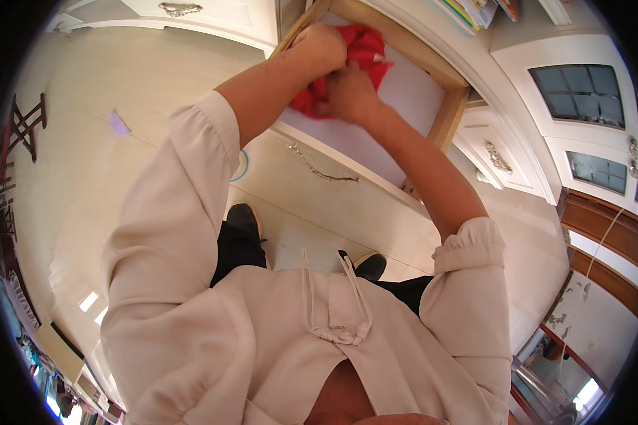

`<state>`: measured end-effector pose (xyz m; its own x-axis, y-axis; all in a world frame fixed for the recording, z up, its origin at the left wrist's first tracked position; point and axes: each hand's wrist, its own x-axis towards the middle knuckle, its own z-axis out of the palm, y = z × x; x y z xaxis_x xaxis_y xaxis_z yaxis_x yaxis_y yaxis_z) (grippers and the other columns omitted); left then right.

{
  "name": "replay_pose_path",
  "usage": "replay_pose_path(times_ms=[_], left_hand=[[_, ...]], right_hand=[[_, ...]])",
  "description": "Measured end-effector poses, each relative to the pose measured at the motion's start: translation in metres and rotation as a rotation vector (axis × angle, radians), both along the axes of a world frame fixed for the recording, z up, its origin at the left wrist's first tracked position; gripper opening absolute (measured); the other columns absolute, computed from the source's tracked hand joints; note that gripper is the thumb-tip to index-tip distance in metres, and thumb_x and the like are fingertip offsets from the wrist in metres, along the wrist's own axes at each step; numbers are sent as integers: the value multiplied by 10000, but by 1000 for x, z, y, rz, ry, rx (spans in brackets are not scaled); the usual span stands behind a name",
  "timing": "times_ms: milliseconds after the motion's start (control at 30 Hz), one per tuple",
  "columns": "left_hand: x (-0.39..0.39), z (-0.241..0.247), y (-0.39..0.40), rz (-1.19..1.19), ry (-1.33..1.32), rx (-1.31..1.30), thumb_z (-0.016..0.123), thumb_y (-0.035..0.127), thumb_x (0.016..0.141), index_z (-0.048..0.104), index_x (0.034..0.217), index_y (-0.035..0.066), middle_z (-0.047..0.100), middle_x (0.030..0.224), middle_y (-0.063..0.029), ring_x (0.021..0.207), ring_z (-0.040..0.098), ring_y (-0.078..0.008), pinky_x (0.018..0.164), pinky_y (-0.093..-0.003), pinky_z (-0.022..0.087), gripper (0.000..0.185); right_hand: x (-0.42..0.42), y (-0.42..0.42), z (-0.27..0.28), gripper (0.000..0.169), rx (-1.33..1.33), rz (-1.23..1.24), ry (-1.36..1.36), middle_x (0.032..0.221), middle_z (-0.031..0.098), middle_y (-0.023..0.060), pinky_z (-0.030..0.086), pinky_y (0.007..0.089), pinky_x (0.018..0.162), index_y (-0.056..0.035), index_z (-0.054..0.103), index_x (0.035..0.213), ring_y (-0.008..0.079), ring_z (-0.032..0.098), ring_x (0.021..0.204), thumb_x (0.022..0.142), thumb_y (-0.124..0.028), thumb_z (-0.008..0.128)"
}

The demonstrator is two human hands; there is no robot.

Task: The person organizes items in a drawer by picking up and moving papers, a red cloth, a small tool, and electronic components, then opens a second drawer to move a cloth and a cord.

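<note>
An open wooden drawer (409, 90) with a pale lining extends in front of me. Over it, both my hands are on a bunched red cloth (364, 45). My left hand (321, 48) is at the cloth's upper left, by the drawer's side wall, its fingers mostly hidden. Nearer me, my right hand (351, 93) presses on the lower middle of the cloth, blurred, with its fingers partly hidden. Whether either hand grips the cloth cannot be told. An ornate metal handle (324, 172) is on the drawer's front.
White cabinet doors (515, 149) flank the drawer at right, and another white drawer front (223, 13) is at upper left. Books (470, 13) stand above. A purple scrap (119, 123) and a blue ring (242, 166) lie on the tiled floor, near my shoes (243, 220).
</note>
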<state>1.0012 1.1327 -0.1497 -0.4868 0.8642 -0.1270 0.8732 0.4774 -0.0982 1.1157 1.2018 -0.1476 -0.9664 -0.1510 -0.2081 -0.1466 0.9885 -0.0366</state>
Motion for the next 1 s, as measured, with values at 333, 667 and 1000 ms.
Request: replay_pose_path(times_ms=[333, 667, 1000], left_hand=[[-21, -12, 25, 119, 201, 155, 523, 210, 825, 701, 825, 105, 683, 817, -76, 762, 658, -200, 630, -336, 516, 206], [2, 12, 24, -36, -495, -43, 573, 202, 804, 598, 976, 10, 648, 880, -154, 729, 655, -270, 584, -363, 541, 259], [70, 37, 29, -168, -1201, -435, 732, 256, 706, 509, 1124, -55, 596, 982, -191, 813, 633, -271, 580, -358, 565, 567]], right_hand=[[-31, 15, 4, 866, -104, -134, 34, 1280, 455, 149, 450, 444, 889, -107, 477, 1265, 414, 440, 1087, 518, -427, 776], [53, 9, 6, 577, -375, 168, -65, 985, 521, 191, 445, 421, 800, -78, 569, 1122, 350, 515, 948, 598, -235, 752], [122, 68, 41, 475, 176, 71, -239, 1025, 538, 172, 473, 412, 758, -87, 599, 1073, 333, 574, 865, 652, -264, 729]])
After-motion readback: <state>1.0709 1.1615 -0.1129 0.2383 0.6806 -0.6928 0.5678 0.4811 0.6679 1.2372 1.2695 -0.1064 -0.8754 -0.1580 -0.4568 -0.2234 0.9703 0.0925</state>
